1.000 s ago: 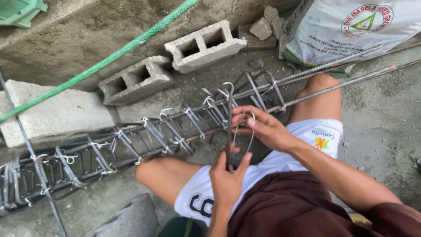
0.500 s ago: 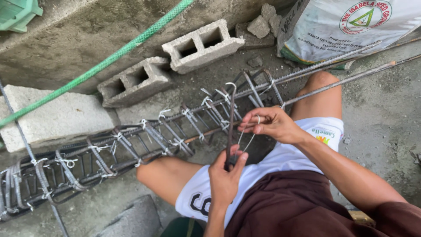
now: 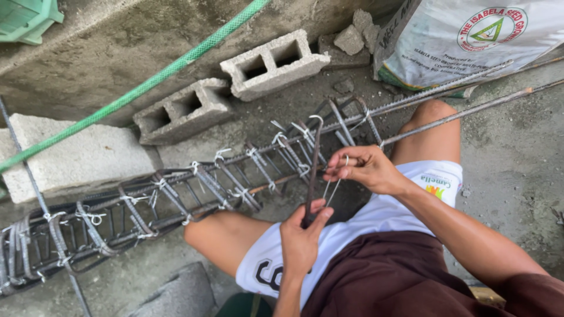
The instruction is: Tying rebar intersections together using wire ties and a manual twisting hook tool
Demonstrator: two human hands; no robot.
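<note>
Your left hand point(image 3: 301, 238) grips the lower end of a dark steel stirrup point(image 3: 312, 170), held upright. Your right hand point(image 3: 363, 169), at 2 o'clock from the left, pinches a thin tie wire point(image 3: 332, 189) against the stirrup. Rebar cage point(image 3: 176, 196) lies across your knees; hollow blocks point(image 3: 229, 88) at 11 o'clock.

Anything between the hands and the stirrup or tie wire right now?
Nothing visible. The left hand already grips the loose stirrup at its lower end, and the right hand pinches the tie wire beside it. Both sit just in front of the rebar cage.
</note>
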